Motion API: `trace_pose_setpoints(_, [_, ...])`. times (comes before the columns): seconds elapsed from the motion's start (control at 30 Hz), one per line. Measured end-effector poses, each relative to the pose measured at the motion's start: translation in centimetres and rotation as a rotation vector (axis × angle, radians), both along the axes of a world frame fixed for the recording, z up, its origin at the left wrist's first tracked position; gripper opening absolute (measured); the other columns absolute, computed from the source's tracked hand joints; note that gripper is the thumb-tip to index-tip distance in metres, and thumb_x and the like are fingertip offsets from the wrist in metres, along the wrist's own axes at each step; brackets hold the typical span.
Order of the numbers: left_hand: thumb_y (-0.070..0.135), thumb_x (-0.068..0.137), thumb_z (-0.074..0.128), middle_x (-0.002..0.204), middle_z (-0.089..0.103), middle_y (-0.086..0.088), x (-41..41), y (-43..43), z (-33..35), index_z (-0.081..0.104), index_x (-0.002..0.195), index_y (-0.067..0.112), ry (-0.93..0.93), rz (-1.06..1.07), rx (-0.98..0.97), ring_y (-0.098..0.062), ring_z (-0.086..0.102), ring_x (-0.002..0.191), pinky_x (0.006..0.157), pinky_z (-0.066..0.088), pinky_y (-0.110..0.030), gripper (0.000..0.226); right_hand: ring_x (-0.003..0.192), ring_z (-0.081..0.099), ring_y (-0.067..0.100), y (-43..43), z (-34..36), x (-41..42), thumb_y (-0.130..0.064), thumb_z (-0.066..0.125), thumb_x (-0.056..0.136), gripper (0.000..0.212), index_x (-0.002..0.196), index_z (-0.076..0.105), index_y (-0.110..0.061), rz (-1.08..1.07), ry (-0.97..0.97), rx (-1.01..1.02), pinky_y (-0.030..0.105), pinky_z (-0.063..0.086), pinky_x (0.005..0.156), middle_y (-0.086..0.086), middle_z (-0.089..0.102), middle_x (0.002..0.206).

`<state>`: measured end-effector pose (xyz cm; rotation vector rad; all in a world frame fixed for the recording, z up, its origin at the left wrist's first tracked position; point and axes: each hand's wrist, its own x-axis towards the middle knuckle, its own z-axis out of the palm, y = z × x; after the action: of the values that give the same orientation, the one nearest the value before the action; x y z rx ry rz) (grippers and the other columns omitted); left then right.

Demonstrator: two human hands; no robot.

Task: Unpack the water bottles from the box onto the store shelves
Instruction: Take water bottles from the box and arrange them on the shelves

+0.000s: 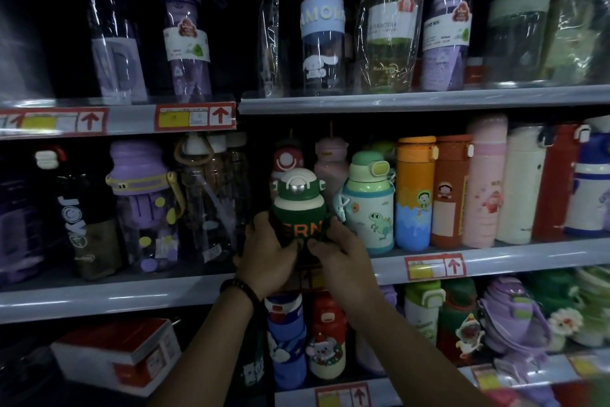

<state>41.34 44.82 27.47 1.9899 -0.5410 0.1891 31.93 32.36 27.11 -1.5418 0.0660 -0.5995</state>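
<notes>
Glossy shelf (528, 258); hands (267, 258) (343, 254) clasp dome-capped green bottle (300, 208).

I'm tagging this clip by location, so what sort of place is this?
Most likely a shop's drinkware aisle. Grey metal shelves hold rows of colourful water bottles, some in clear wrap, red-and-yellow price tags line their edges, and the left hand and right hand hold a dark green bottle with orange letters.

left hand (268, 258) curled, gripping | right hand (343, 256) curled, gripping | forearms raised
</notes>
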Motion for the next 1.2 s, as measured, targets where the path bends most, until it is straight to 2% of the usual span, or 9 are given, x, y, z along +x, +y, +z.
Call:
trace_pose_setpoints(0.1, [0.043, 0.089, 0.073, 0.121, 0.061, 0.006, -0.6, -0.2, 0.4, 0.035, 0.129, 0.027, 0.030, -0.061, -0.032, -0.014, 0.062, 0.112, 0.103, 0.053, -0.049, 0.058, 0.116, 0.070, 0.015, -0.1, -0.1, 0.0, -0.002, 0.058, 0.101, 0.045, 0.144, 0.059, -0.014, 0.059, -0.009, 0.062, 0.021, 0.058, 0.088, 0.002, 0.074, 0.128])
trace_pose_setpoints(0.17, [0.040, 0.092, 0.072, 0.115, 0.063, 0.008, -0.8, -0.2, 0.3, 0.029, 0.124, 0.029, 0.018, -0.060, -0.008, -0.014, 0.064, 0.107, 0.101, 0.052, -0.051, 0.055, 0.115, 0.071, 0.018, 0.0, 0.0, 0.0, 0.000, 0.056, 0.102, 0.042, 0.140, 0.060, -0.017, 0.087, 0.006, 0.094, 0.019, 0.058, 0.082, 0.004, 0.074, 0.126])
trace_pose_setpoints(0.33, [0.055, 0.080, 0.070, 0.113, 0.060, 0.014, -1.1, -0.1, 0.1, 0.024, 0.115, 0.036, -0.008, -0.024, 0.027, -0.017, 0.064, 0.108, 0.103, 0.049, -0.054, 0.061, 0.113, 0.073, 0.022, -0.4, -0.1, 0.4, -0.001, 0.061, 0.099, 0.043, 0.137, 0.065, -0.019, 0.058, 0.029, 0.076, 0.038, 0.060, 0.098, 0.003, 0.078, 0.118])
trace_pose_setpoints(0.5, [0.064, 0.071, 0.071, 0.129, 0.058, 0.004, -0.7, -0.2, 0.1, 0.026, 0.123, 0.035, -0.001, -0.066, 0.003, -0.016, 0.061, 0.118, 0.106, 0.050, -0.051, 0.075, 0.115, 0.071, 0.018, -1.1, -0.2, 0.8, -0.008, 0.068, 0.092, 0.047, 0.137, 0.065, -0.020, 0.046, 0.017, 0.015, 0.029, 0.059, 0.093, -0.001, 0.077, 0.121])
trace_pose_setpoints(0.7, [0.057, 0.080, 0.076, 0.126, 0.061, 0.004, -0.4, 0.0, 0.1, 0.027, 0.120, 0.037, -0.007, -0.064, 0.014, -0.016, 0.063, 0.115, 0.103, 0.052, -0.051, 0.067, 0.120, 0.070, 0.019, -1.2, -0.2, 0.9, -0.020, 0.070, 0.083, 0.057, 0.140, 0.063, -0.019, 0.061, 0.004, 0.006, 0.042, 0.056, 0.105, -0.001, 0.075, 0.127])
trace_pose_setpoints(0.83, [0.067, 0.069, 0.070, 0.120, 0.062, 0.008, -0.7, -0.3, -0.1, 0.027, 0.112, 0.042, -0.040, -0.009, 0.012, -0.019, 0.064, 0.110, 0.101, 0.049, -0.057, 0.066, 0.116, 0.071, 0.019, -1.3, -0.1, 0.9, -0.020, 0.070, 0.081, 0.054, 0.135, 0.066, -0.021, 0.050, -0.003, -0.017, 0.045, 0.057, 0.103, -0.001, 0.076, 0.123])
trace_pose_setpoints(0.93, [0.061, 0.072, 0.069, 0.118, 0.062, 0.007, -1.0, -0.3, -0.2, 0.024, 0.110, 0.045, -0.059, 0.002, 0.040, -0.023, 0.064, 0.107, 0.100, 0.047, -0.062, 0.062, 0.113, 0.072, 0.021, -1.3, 0.0, 0.7, -0.019, 0.071, 0.075, 0.056, 0.131, 0.067, -0.021, 0.060, 0.011, -0.025, 0.047, 0.058, 0.101, -0.001, 0.078, 0.118])
trace_pose_setpoints(1.03, [0.052, 0.079, 0.076, 0.116, 0.059, 0.013, -1.4, -0.1, 0.0, 0.018, 0.115, 0.047, -0.062, -0.025, 0.086, -0.021, 0.063, 0.109, 0.102, 0.048, -0.056, 0.068, 0.112, 0.072, 0.017, -1.4, 0.1, 0.3, -0.023, 0.070, 0.074, 0.057, 0.131, 0.067, -0.024, 0.050, 0.010, -0.045, 0.046, 0.057, 0.102, -0.004, 0.077, 0.118])
trace_pose_setpoints(1.2, [0.034, 0.086, 0.081, 0.118, 0.064, 0.009, -1.0, 0.4, 0.0, 0.031, 0.124, 0.033, -0.067, -0.040, 0.086, -0.017, 0.067, 0.106, 0.094, 0.056, -0.046, 0.063, 0.116, 0.070, 0.018, -1.3, 0.3, -0.2, -0.034, 0.072, 0.069, 0.061, 0.130, 0.067, -0.028, 0.025, 0.032, -0.067, 0.053, 0.054, 0.106, -0.006, 0.076, 0.121])
